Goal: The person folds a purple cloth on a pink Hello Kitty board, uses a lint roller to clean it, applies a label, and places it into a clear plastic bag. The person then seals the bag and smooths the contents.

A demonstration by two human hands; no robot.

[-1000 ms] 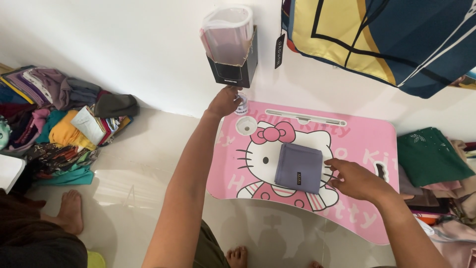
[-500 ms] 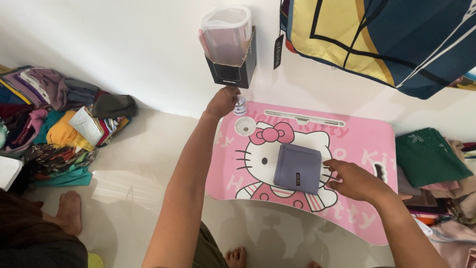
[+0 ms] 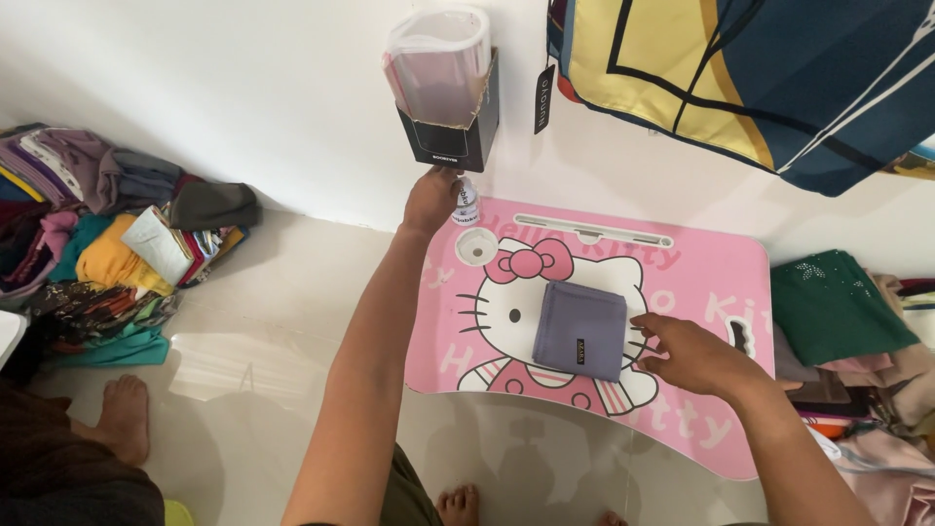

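Pale tiled floor [image 3: 243, 321], white wall behind; pink cartoon-cat lap table [image 3: 711, 282] stood low on it. Left hand [image 3: 431, 200] was closed around small clear bottle with white label [image 3: 466, 205] at table's far left corner, beside round cup recess. Right hand [image 3: 693, 354] lay open, fingers spread, touching right edge of folded grey-purple cloth [image 3: 580, 329] at table centre. I judged cloth light, limp, best pinched at edge; bottle light, rigid, smooth.

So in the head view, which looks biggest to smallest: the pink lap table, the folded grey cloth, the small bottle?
1. Pink lap table, by far the largest.
2. Folded grey cloth, lying on it beside the right hand.
3. Small bottle, held by the left hand, farther from the camera but clearly smallest.
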